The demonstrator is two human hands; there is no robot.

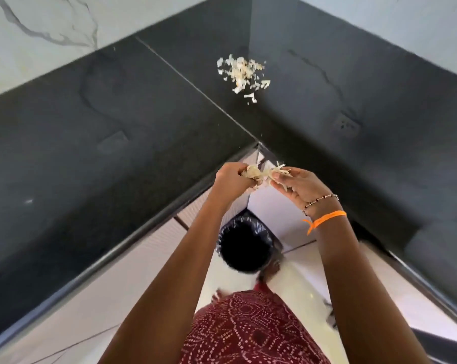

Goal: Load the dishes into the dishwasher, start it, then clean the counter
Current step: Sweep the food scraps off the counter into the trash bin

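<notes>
Single head-worn wide-angle view, looking steeply down from close above: black counter [117, 158] corner fills the upper frame, floor [301, 264] at lower centre.

- I see the black counter [133, 122], an L-shaped polished slab.
- Pale peel scraps [242, 73] lie heaped on it near the corner seam.

Black-lined bin [244, 248]: lower rim hidden behind left forearm. Foot [218, 295] at 6 o'clock blurred. Worktop [91, 132] cut off at 9 and 3 o'clock.
</notes>
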